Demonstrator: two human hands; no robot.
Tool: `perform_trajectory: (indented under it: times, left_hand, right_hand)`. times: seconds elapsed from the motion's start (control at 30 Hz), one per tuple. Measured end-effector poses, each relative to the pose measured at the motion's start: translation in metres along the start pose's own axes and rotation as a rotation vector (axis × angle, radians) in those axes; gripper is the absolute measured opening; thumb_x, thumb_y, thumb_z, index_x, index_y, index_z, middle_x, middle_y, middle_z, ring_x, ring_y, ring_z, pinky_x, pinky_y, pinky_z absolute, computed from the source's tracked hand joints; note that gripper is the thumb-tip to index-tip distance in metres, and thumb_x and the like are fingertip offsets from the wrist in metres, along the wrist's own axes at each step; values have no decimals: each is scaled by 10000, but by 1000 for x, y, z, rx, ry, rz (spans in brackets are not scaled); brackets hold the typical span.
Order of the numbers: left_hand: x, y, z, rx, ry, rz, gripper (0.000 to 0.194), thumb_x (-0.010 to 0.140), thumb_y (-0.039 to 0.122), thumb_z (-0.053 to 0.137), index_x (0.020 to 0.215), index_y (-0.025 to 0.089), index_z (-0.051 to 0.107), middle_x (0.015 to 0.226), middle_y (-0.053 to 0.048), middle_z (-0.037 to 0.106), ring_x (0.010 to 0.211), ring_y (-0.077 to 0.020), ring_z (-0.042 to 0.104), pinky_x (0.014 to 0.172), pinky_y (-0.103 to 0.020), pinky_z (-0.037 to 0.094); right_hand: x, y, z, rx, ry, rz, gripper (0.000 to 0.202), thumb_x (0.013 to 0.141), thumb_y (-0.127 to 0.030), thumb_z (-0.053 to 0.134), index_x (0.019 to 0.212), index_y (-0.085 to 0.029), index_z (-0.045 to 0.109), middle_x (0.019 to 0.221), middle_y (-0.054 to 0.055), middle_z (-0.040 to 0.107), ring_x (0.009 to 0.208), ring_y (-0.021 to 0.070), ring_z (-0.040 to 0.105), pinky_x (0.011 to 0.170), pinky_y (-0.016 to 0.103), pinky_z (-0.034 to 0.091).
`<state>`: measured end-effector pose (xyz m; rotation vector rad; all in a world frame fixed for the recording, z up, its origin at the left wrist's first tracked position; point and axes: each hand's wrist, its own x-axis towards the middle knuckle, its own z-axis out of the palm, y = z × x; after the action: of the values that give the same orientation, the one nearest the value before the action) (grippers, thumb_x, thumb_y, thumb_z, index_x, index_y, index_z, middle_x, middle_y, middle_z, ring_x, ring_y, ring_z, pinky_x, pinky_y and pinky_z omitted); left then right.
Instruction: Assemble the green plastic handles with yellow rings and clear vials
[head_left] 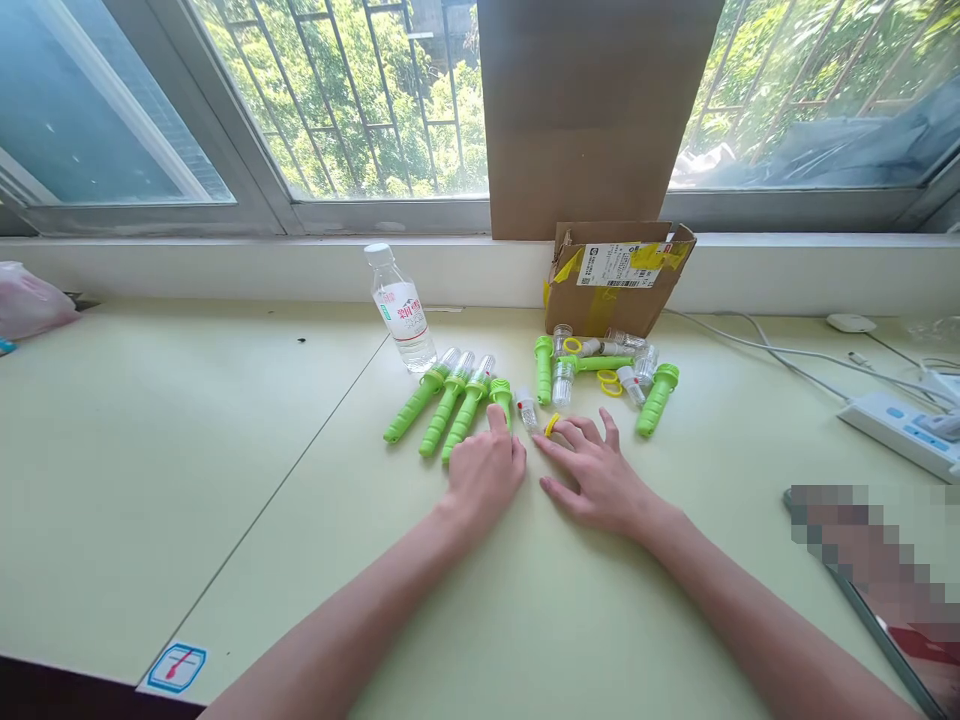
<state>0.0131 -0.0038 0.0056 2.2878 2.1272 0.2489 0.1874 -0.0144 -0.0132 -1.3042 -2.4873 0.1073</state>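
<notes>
My left hand (pixel 487 465) is closed around the lower part of a short green tube (pixel 500 392), whose capped top shows above the fingers. Left of it, several green tubes with clear tops (pixel 444 420) lie side by side, slanted. My right hand (pixel 592 470) rests on the table with fingers spread. Its fingertips are close to a yellow ring (pixel 553 424) and a small clear vial with a white cap (pixel 527 410). Whether they touch these is hard to tell. Farther right lie more green tubes (pixel 657 400), clear caps (pixel 562 382) and yellow rings (pixel 610 382).
A cardboard box (pixel 619 285) stands by the wall behind the loose parts. A water bottle (pixel 401 310) is behind the green tubes. At the right are a power strip (pixel 900 430), cables and a phone-like device (pixel 862 600). A pink bag (pixel 34 300) lies far left.
</notes>
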Motion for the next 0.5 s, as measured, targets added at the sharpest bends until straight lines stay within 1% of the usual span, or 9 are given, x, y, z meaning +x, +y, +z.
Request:
perform_trajectory:
  times: [0.07, 0.17, 0.23, 0.3, 0.4, 0.5]
  left_hand:
    - [0, 0, 0, -64, 30, -21, 264, 894, 313, 414, 1090, 136, 420, 642, -52, 654, 616, -245, 666, 526, -280, 385]
    - [-1, 1, 0, -178, 127, -30, 222, 906, 335, 407, 1054, 169, 406, 619, -21, 640, 594, -231, 653, 518, -273, 373]
    - [-2, 0, 1, -285, 195, -2, 206, 912, 330, 409, 1056, 184, 389, 609, 5, 619, 572, -214, 635, 512, -266, 362]
    - [-3, 0, 3, -448, 223, 41, 210, 921, 328, 414, 1077, 197, 364, 613, 30, 599, 544, -186, 607, 513, -254, 359]
    - [-4, 0, 7, -773, 181, 101, 239, 943, 333, 407, 1136, 219, 323, 728, 27, 625, 546, -133, 572, 552, -240, 398]
    - [-3, 1, 12, -1013, 89, 140, 296, 955, 306, 393, 1223, 240, 287, 880, -2, 633, 608, -105, 558, 617, -239, 444]
  right_hand:
    - [0, 0, 1, 2, 18, -2, 472, 883, -412, 461, 1312, -221, 511, 1196, 107, 581, 1198, 303, 428, 1100, 626, 25]
    - [0, 0, 1, 14, 41, -18, 476, 884, -386, 463, 1321, -200, 499, 1261, 112, 566, 1221, 302, 420, 1110, 605, 48]
    - [0, -1, 0, 26, 49, -39, 474, 885, -360, 464, 1331, -199, 485, 1312, 105, 546, 1236, 301, 415, 1113, 599, 59]
    - [0, -1, -1, 37, 66, -51, 463, 886, -329, 466, 1328, -194, 483, 1332, 99, 538, 1241, 296, 419, 1115, 596, 69]
    - [1, 0, 0, 47, 144, -38, 409, 880, -257, 468, 1277, -174, 524, 1289, 108, 564, 1201, 277, 471, 1116, 576, 133]
    - [1, 4, 4, 74, 301, -8, 340, 878, -188, 462, 1195, -181, 584, 1207, 112, 604, 1108, 254, 543, 1059, 512, 305]
